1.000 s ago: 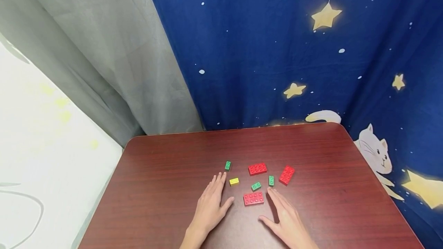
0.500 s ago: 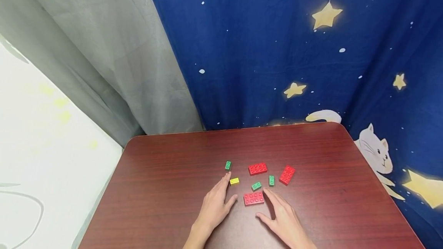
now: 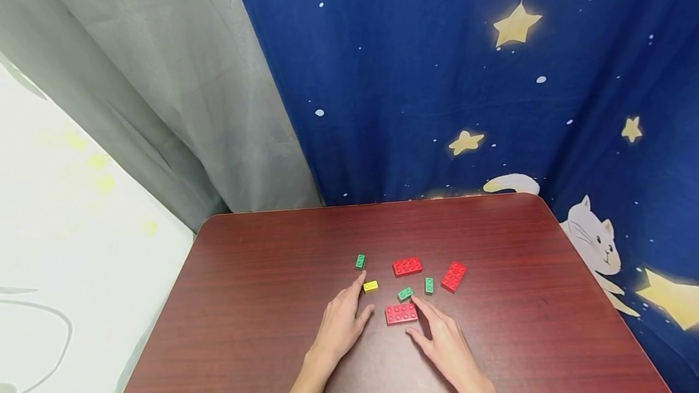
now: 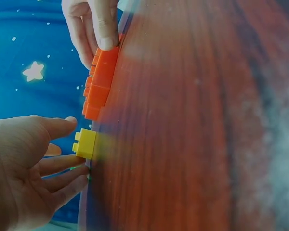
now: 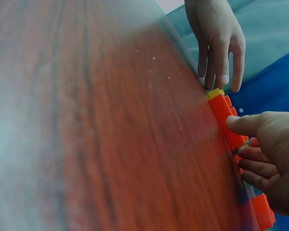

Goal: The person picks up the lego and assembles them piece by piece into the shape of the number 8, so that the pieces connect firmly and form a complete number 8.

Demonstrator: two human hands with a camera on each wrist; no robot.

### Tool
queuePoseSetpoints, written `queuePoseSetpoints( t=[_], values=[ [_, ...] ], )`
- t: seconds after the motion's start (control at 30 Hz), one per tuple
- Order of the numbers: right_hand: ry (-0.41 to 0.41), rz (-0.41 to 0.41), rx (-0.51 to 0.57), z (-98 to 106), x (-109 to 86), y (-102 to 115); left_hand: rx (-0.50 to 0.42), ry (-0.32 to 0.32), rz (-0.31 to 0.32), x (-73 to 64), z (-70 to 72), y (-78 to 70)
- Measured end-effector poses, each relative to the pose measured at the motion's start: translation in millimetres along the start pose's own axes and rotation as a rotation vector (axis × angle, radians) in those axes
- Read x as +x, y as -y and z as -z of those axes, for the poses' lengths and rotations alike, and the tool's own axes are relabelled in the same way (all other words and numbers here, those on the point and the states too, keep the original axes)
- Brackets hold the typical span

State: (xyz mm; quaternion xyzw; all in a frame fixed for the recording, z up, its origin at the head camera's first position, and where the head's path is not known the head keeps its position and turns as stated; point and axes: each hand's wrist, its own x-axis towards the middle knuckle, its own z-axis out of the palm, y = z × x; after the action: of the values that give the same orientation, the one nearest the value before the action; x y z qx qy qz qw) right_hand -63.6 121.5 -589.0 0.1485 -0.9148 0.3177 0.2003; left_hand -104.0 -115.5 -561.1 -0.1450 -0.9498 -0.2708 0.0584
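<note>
My left hand (image 3: 340,323) lies over the table with fingers extended, its index fingertip just left of the yellow two-stud toy brick (image 3: 371,286). In the left wrist view that yellow brick (image 4: 87,144) stands beyond the thumb and fingers, which do not close round it. My right hand (image 3: 448,341) has its index fingertip by the near red brick's (image 3: 401,314) right end and close to a green brick (image 3: 405,294); whether it touches either is unclear. From the right wrist, the thumb overlaps the red brick (image 5: 224,118) in view, and the fingers are partly bent.
Farther back lie a red brick (image 3: 407,267) and a small green brick (image 3: 360,261). To the right are another green brick (image 3: 429,285) and a tilted red brick (image 3: 453,276). The brown table (image 3: 262,265) ends at curtains behind.
My left hand has shifted slightly right, nearer the yellow brick. The right hand has moved a little left, toward the near red brick and middle green brick. The bricks stay in place.
</note>
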Motion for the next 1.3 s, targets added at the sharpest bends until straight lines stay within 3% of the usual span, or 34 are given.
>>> queuePoseSetpoints(
  t=[0.47,0.9,1.3],
  values=[
    [-0.026,-0.021,0.036,-2.6,4.8,1.4,0.025,-0.01,-0.033,1.9,0.8,0.2],
    [-0.016,-0.048,0.062,-4.1,6.4,-0.3,-0.021,-0.036,-0.066,10.4,-1.3,5.4],
    [-0.017,-0.044,0.071,-3.1,8.5,0.8,-0.043,-0.086,-0.141,19.7,-6.9,9.3]
  ],
)
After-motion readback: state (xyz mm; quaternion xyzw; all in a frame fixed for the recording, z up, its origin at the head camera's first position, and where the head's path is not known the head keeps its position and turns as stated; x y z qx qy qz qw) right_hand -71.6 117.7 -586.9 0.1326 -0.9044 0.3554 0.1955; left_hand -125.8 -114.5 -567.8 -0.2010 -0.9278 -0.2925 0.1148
